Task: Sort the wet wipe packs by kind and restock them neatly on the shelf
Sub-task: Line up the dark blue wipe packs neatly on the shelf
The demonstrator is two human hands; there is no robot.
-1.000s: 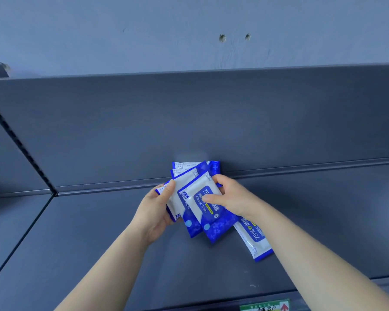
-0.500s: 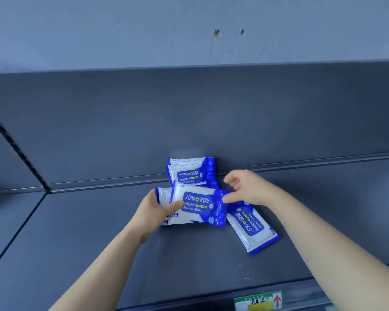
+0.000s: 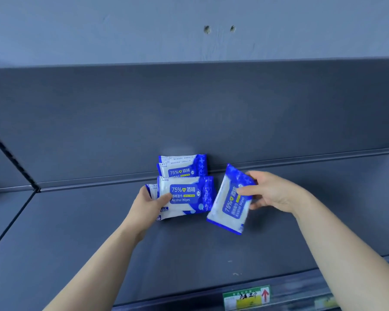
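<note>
Near edge of shelf (image 3: pixel 200 254): green price tag (image 3: pixel 246 296) on rail.

Mid, left: L hand (image 3: pixel 148 203) gripping front pack (image 3: pixel 184 196), thumb across lower-left face, fingers hidden behind. Prob. a second pack tucked behind at left, only an edge showing. Long axis left-right, label upright.

Mid, right: R hand (image 3: pixel 272 191) pinching loose pack (image 3: pixel 230 200) at its right edge, thumb on label, fingers underneath. Just right of front pack, edges nearly touching. Long axis near-far, far end leaning right, approx. a quarter turn off its neighbours. Label reading from near end to far.

Far: rear pack (image 3: pixel 180 167) against back panel (image 3: pixel 279 120), long axis left-right, lower part covered by front pack.

Judgement: same kind by label, all three. Next move for R hand, already on loose pack: clockwise quarter turn, then into line w/ the others. L hand occupied steadying the stack.
</note>
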